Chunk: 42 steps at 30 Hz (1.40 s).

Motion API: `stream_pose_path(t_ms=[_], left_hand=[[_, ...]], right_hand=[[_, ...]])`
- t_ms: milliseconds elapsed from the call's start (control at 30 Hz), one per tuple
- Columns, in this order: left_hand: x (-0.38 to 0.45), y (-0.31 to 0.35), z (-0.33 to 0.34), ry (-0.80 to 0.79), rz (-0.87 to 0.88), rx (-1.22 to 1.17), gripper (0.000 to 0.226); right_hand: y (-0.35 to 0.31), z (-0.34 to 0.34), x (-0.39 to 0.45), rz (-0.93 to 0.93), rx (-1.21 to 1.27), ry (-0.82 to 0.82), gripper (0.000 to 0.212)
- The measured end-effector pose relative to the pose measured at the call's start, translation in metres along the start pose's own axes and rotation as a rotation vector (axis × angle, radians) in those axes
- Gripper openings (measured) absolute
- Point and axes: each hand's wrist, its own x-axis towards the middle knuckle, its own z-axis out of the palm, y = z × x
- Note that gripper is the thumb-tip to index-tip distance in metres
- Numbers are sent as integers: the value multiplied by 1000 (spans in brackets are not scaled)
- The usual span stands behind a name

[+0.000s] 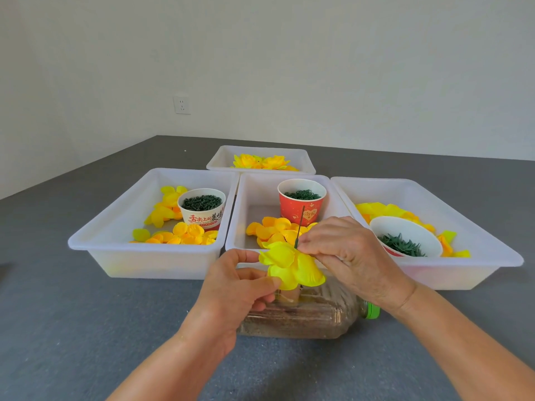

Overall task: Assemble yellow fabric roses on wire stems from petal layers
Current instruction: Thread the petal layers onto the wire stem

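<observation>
A yellow fabric rose [291,266] of layered petals sits on a thin green wire stem [299,227] that points up out of it. My left hand [240,287] pinches the rose's lower left petals. My right hand [347,250] pinches at the top of the petals where the wire comes out. Both hands hold the flower above a clear plastic bottle [312,316] lying on its side with a green cap [372,311]. Loose yellow and orange petals [272,227] lie in the middle tray.
Three white trays stand side by side: left tray [115,241] with petals and a white cup of dark green parts [202,206], middle tray [240,215] with a red cup [302,201], right tray [463,227] with a white bowl of green calyxes [405,238]. A far tray [220,160] holds finished roses [262,162].
</observation>
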Motion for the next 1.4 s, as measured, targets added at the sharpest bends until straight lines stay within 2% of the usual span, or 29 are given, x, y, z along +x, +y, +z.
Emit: stream_pose_path(t_ms=[167,267,400,600,833,1100,1167,1267,1333,1400], left_hand=[[1,0,-1,-9,12,16,38],[1,0,-1,-14,21,15,38],[0,-1,-1,-15,26,10,39],[-1,1,-2,-4,18,22,39],[-1,2,-3,0,2,25,41],[-6,7,-4,-12,-21,84,41],[-8,11,-6,43,69,239,42],[-7,23,-5,220,374,430,37],[-2,33,4,164,527,474,22],[6,39,14,97,589,581,12]], right_hand=[[-6,-2,2,152,99,-34,34],[-10,-3,3,281,204,-44,30],[-17,3,9,480,301,-8,10],[-17,10,18,728,454,-13,20],[-18,14,11,730,508,35,12],[-18,19,6,653,447,45,15],[-17,19,6,649,426,51,15],[-17,20,6,661,422,69,14],[-19,22,7,675,439,90,18],[-20,23,6,681,431,112,24]])
